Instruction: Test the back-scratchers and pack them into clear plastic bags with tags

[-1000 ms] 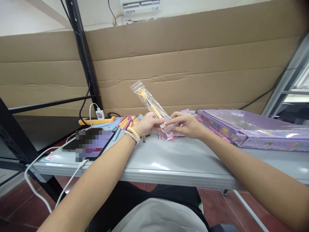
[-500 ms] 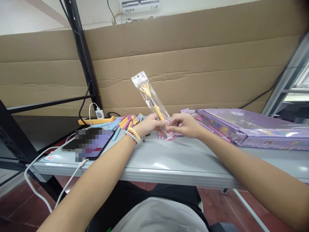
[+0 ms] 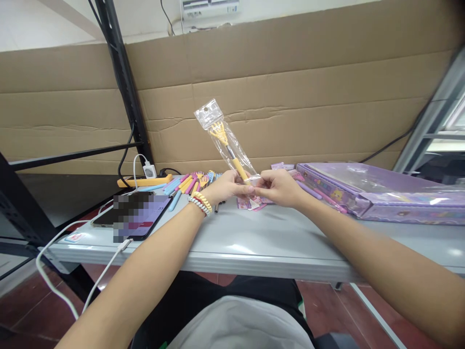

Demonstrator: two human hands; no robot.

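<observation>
Two hands meet above grey counter. Far left: dark tablet, heap of pastel plastic scratchers. Left hand and right hand pinch bottom end of clear plastic sleeve holding yellow claw-shaped scratcher, tilted up-left. Right: purple boxed set.

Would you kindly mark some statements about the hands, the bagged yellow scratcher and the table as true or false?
1. Both hands, left hand and right hand, pinch the lower end of the clear bag. True.
2. The yellow back scratcher lies flat on the grey table. False: it is held up inside the bag, claw end uppermost.
3. Loose coloured scratchers lie beyond the left hand. True.
4. The purple box sits left of the phone. False: it lies at the right, the phone at the left.
</observation>
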